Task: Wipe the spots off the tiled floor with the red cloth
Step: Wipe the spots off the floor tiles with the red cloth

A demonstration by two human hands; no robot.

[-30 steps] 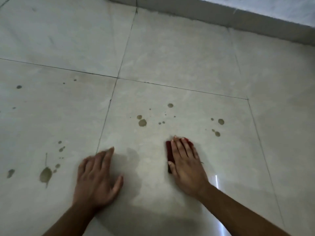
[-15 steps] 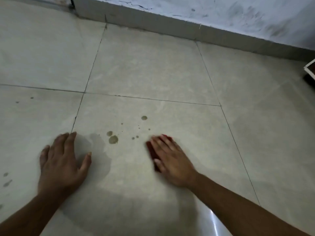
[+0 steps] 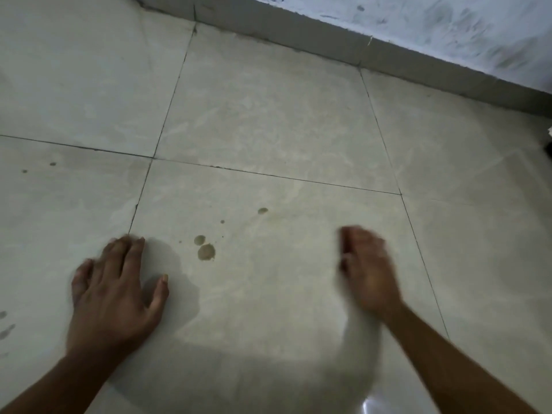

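My right hand [image 3: 367,270] lies flat on the pale tiled floor [image 3: 268,121], blurred by motion. Only a dark reddish sliver of the red cloth [image 3: 343,264] shows at the hand's left edge; the rest is hidden beneath the palm. Brown spots sit to the left of it: a large spot [image 3: 206,251], a smaller spot [image 3: 199,239] just above, and another spot [image 3: 263,210] farther up. My left hand [image 3: 116,291] presses flat on the floor, fingers spread, left of the spots and holding nothing.
More spots mark the left tile [image 3: 53,164] and the lower left edge [image 3: 6,327]. A grey skirting [image 3: 328,40] and scuffed white wall [image 3: 448,22] run along the top right. A dark object with a white rim [image 3: 549,141] pokes in at the right edge.
My right hand has swept the cloth to the right, away from the spots. The tiny spots near its earlier place no longer show. The left hand stays planted.
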